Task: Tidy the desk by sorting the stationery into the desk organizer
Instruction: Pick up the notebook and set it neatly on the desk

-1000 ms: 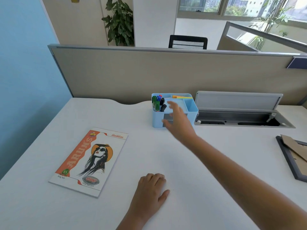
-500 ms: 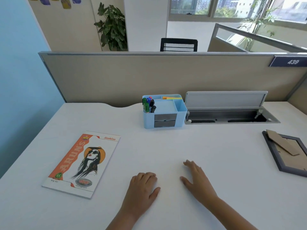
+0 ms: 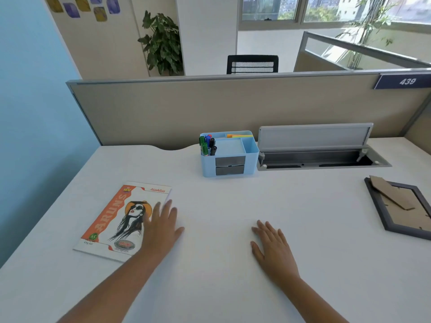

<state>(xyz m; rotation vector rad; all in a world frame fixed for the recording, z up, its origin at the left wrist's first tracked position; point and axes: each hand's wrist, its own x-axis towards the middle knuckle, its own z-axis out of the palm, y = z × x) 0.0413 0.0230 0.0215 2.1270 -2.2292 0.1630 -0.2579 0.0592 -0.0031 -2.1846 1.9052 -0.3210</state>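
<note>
Head view, nearest first: left hand (image 3: 161, 227) laid flat with fingers straight, fingertips over the right edge of the notebook (image 3: 121, 220), palm on the white surface (image 3: 221, 276). Right hand (image 3: 272, 248) flat on the same surface, fingers spread and relaxed, holding nothing, well apart from the left. Notebook lying face up at the left, cover orange and white with a drawn figure in a hat and sunglasses, slightly angled. To the far right, a dark picture frame (image 3: 403, 206) lying face down, cardboard backing partly lifted. Further back, near the middle of the surface, the light blue desk organizer (image 3: 229, 153) standing upright with two grey drawers in front. Markers (image 3: 207, 145) in green, blue, red and black standing in its left compartment; orange and yellow sticky notes (image 3: 239, 136) in the rear compartment; the middle and right compartments show only blue walls. Just beside the organizer on the right, an open grey cable tray (image 3: 319, 159) with its lid raised. Behind everything, a beige partition (image 3: 210, 108) bearing a "439" plate (image 3: 407, 81).
</note>
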